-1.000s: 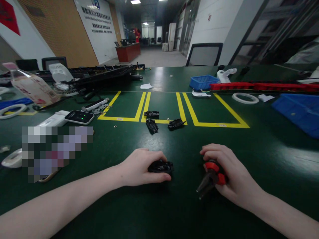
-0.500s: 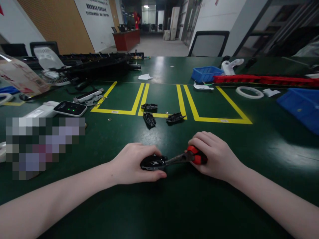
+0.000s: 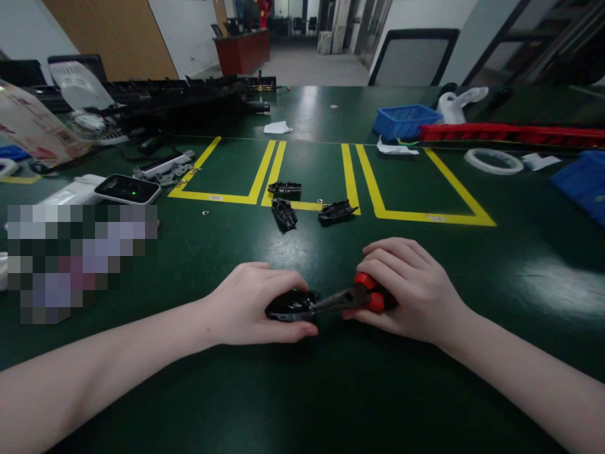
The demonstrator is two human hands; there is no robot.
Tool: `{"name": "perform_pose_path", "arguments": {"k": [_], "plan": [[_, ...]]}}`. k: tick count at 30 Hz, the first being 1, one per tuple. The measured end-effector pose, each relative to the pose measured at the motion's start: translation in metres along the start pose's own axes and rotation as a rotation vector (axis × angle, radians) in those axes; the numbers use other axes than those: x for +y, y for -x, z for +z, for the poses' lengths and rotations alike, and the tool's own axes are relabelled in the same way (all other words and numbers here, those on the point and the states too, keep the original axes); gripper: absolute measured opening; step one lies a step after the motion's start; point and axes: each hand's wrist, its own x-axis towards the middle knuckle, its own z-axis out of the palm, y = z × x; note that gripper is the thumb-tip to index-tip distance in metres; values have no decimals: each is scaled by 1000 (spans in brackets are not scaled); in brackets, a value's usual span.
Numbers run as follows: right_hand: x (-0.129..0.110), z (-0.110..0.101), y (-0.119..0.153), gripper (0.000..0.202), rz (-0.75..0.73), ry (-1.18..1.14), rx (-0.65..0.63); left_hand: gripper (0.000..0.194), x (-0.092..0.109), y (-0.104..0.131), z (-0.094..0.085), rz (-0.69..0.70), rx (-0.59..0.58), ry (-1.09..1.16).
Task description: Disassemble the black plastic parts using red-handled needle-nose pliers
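Note:
My left hand (image 3: 258, 306) is closed around a glossy black plastic part (image 3: 288, 307), thumb on the near side and fingers on the far side. In my right hand (image 3: 409, 293) are needle-nose pliers (image 3: 347, 299) with red handles, gripped in a fist. Their long jaws point left and meet the right end of the black part; whether the tips pinch anything there is too small to tell. Beyond the hands lie three loose black parts: one lengthwise (image 3: 285, 188), one slanted (image 3: 284, 214) and one to the right (image 3: 337, 210).
Yellow tape outlines (image 3: 278, 170) mark the green table (image 3: 302, 391). Small metal rings (image 3: 205, 213) lie near them. On the left are a black-topped device (image 3: 128, 189) and a white fan (image 3: 82, 94). To the right are a blue bin (image 3: 406, 120), a tape roll (image 3: 494, 161) and a red strip (image 3: 496, 135).
The view has tilted slightly down, so the table things sit higher. My right hand's fingers have shifted a little on the pliers' handles. The pliers stay against the black part.

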Motion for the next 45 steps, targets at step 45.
{"name": "perform_pose_path", "arguments": {"k": [45], "plan": [[-4,0,0,31,5,22,-86,46,-5,-2,-4,3,-64,-17]]}}
